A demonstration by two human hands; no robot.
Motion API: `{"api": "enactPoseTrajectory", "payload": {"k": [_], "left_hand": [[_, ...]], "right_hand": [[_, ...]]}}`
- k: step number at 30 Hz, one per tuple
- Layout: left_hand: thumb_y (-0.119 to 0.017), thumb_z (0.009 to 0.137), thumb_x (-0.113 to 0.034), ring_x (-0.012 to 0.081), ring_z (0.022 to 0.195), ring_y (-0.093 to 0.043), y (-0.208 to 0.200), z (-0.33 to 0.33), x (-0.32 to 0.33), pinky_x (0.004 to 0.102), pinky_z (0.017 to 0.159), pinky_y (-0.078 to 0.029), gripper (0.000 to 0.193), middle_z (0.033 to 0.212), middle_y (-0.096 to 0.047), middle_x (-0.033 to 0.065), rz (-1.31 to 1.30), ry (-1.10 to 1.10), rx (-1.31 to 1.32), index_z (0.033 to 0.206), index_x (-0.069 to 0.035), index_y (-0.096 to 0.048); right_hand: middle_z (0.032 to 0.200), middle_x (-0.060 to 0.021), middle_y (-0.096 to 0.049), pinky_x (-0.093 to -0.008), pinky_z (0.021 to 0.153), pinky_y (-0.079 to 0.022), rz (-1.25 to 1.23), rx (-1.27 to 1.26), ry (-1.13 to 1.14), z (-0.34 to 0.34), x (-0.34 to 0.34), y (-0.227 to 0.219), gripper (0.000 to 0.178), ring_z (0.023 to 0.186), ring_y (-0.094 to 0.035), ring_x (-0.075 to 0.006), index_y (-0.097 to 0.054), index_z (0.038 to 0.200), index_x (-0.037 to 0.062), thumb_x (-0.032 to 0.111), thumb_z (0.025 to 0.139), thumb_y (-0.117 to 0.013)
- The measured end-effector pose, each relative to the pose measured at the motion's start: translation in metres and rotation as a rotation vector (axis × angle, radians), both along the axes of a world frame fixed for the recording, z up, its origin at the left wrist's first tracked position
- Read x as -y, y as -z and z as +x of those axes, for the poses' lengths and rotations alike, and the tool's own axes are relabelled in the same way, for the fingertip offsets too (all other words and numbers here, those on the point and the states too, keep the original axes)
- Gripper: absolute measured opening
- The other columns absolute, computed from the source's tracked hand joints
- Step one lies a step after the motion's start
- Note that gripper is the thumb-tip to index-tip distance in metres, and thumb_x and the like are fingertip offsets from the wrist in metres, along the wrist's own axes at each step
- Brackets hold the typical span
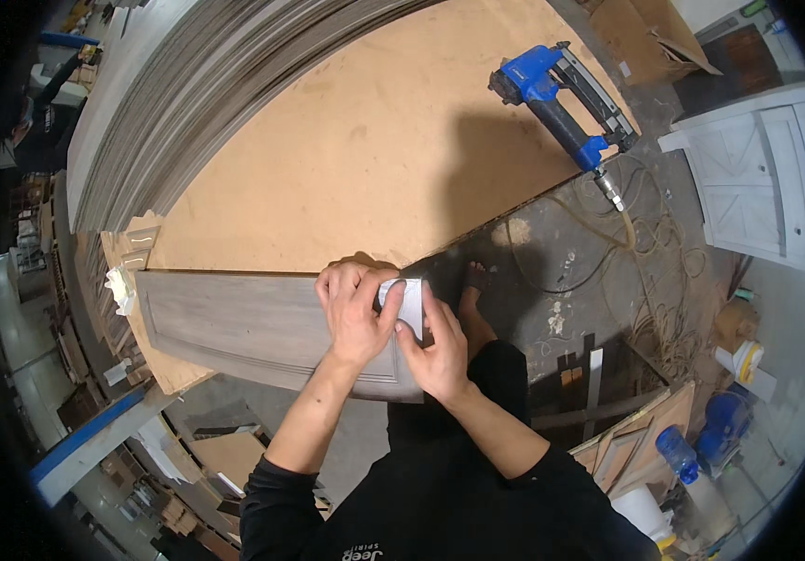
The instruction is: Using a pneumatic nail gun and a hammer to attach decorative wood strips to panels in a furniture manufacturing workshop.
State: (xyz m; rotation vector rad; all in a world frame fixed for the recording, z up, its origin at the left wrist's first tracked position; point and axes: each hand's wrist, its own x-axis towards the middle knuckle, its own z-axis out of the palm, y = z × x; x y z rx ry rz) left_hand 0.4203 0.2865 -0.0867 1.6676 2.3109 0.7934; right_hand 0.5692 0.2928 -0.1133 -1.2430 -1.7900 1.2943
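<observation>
The tan counter is occupied along its far left side by a stack of grey wood panels. Across its near side, 1 grey framed cabinet door is laid, with its right end brought close to the person's body. At the far right edge, a blue-and-black pneumatic nailer is rested, coupled to a hose. Over the door's right end, the left grip and the right grip are both closed on 1 small white sheet. Whether it is paper or folded abrasive cannot be told. The step in hand is judged to be the folding or adjusting of the sheet; for the next move, a steady 2-handed hold seems called for.
</observation>
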Motion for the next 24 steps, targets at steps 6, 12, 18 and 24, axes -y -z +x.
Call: {"api": "enactPoseTrajectory", "payload": {"k": [6,12,18,24], "left_hand": [[-0.077,0.084,-0.021,0.0244,0.101,-0.055,-0.005,0.001,-0.003,0.0507,0.108,-0.031,0.017,0.094,-0.059,0.0021,0.0,0.028,-0.022,0.099,-0.014,-0.072],[-0.075,0.087,-0.023,0.0348,0.13,-0.046,-0.03,0.03,-0.009,0.0657,0.117,-0.017,0.03,0.124,-0.055,0.0115,-0.175,-0.073,-0.14,0.114,-0.011,-0.067],[-0.081,0.078,-0.033,0.0387,0.132,-0.041,-0.018,0.047,-0.006,0.0704,0.115,-0.014,0.063,0.128,-0.049,0.0177,-0.24,-0.109,-0.151,0.128,-0.008,-0.054],[-0.079,0.077,-0.028,0.0388,0.123,-0.045,-0.013,0.046,-0.013,0.0696,0.113,-0.015,0.059,0.123,-0.049,0.0181,-0.209,-0.053,-0.19,0.124,-0.005,-0.053]], "right_hand": [[0.114,-0.0169,-0.069,-0.0408,0.081,-0.052,-0.097,-0.07,0.017,0.002,-0.002,-0.003,0.063,0.097,-0.069,-0.0328,-0.055,0.143,0.0004,0.018,0.087,-0.078],[0.107,-0.0165,-0.073,-0.0459,0.094,-0.051,0.103,0.063,-0.016,0.04,-0.098,-0.014,0.034,0.103,-0.069,-0.0359,-0.072,0.114,0.0047,0.02,0.084,-0.073],[0.119,-0.0069,-0.064,-0.0443,0.097,-0.048,0.77,0.408,0.168,0.032,-0.268,-0.045,0.041,0.108,-0.061,-0.0307,-0.069,0.122,0.0158,0.017,0.082,-0.075],[0.123,-0.0075,-0.059,-0.0413,0.09,-0.055,0.583,0.465,0.153,0.024,-0.313,-0.036,0.058,0.108,-0.062,-0.0309,-0.061,0.134,0.0212,0.013,0.079,-0.079]]}}
